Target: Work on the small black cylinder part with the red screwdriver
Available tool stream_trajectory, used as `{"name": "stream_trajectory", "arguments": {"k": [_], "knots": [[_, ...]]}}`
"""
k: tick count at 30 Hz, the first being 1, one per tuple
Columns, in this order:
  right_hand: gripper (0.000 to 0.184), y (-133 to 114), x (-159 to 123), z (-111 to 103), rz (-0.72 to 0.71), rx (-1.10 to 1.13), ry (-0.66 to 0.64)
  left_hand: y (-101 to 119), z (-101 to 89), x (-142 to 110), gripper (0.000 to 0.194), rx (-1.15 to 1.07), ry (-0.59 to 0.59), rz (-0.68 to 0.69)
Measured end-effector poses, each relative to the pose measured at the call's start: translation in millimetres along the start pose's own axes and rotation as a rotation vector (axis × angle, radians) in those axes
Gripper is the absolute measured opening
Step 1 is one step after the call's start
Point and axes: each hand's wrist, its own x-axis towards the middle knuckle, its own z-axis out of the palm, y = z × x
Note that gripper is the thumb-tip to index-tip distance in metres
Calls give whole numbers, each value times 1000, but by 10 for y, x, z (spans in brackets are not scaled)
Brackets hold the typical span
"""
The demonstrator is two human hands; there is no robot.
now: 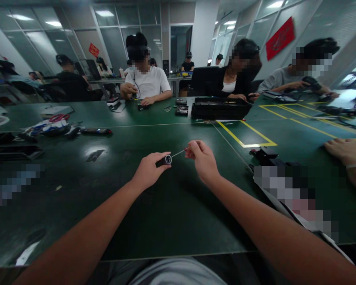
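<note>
My left hand (150, 171) is closed around a short black cylinder (164, 160) with a pale ring at its open end, which faces right. It could be a flashlight body, but its kind is not certain. Between the fingertips of my right hand (202, 158) is a thin metal rod (178, 153). The rod slants down to the left, and its tip is at the cylinder's open end; whether it goes inside I cannot tell. The rod's other end is hidden by my fingers. Both hands are above the green tabletop (166, 213).
Tools and cables (57, 126) lie at the left, beside a dark pen-shaped tool (96, 131). Across the table stands a long black case (221, 108). Yellow tape (259, 145) marks the right side. A co-worker's hand (344, 151) rests at the right edge, and several people sit opposite.
</note>
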Motion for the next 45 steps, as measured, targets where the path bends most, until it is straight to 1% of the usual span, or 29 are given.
{"name": "stream_trajectory", "arguments": {"k": [2, 3, 4, 6, 9, 13, 17, 22, 24, 27, 29, 33, 35, 37, 40, 42, 45], "knots": [[27, 33, 47, -6, 166, 146, 78, 7, -18, 12, 45, 44, 10, 45], [27, 53, 68, -16, 213, 172, 123, 4, -26, 19, 44, 67, 7, 36], [27, 73, 86, -27, 229, 170, 161, -2, -34, 26, 43, 86, -4, 11], [26, 109, 105, -46, 205, 126, 191, -19, -41, 35, 43, 103, -35, -40], [25, 127, 93, -47, 135, 68, 151, -22, -38, 35, 43, 97, -55, -54], [24, 89, 34, -2, 49, 10, 75, 23, -25, 20, 45, 66, -57, -66], [24, 77, 6, 25, 14, -36, 40, 52, -19, 10, 45, 64, -45, -88], [28, 68, 1, 10, -37, -56, 17, 45, -9, 5, 45, 62, -21, -104], [32, 9, -23, -7, -73, -142, 17, 45, -6, 1, 45, 56, -13, -112], [41, -101, -63, -37, -121, -378, 42, 53, -5, -4, 44, 55, -9, -120], [40, -142, -72, -51, -143, -454, 32, 55, -8, -4, 44, 60, -10, -125], [22, -115, -47, -57, -185, -425, -90, 27, -13, 1, 44, 53, -6, -129], [20, -92, -36, -54, -199, -393, -143, 12, -15, 3, 45, 49, 4, -139], [26, -90, -34, -51, -202, -410, -141, 11, -16, 2, 45, 51, 10, -147], [38, -118, -44, -49, -214, -509, -77, 33, -15, -5, 44, 61, -5, -144], [34, -135, -54, -52, -214, -545, -64, 48, -14, -9, 44, 68, -19, -138], [23, -139, -72, -57, -189, -496, -104, 48, -13, -6, 44, 68, -22, -130]]}}
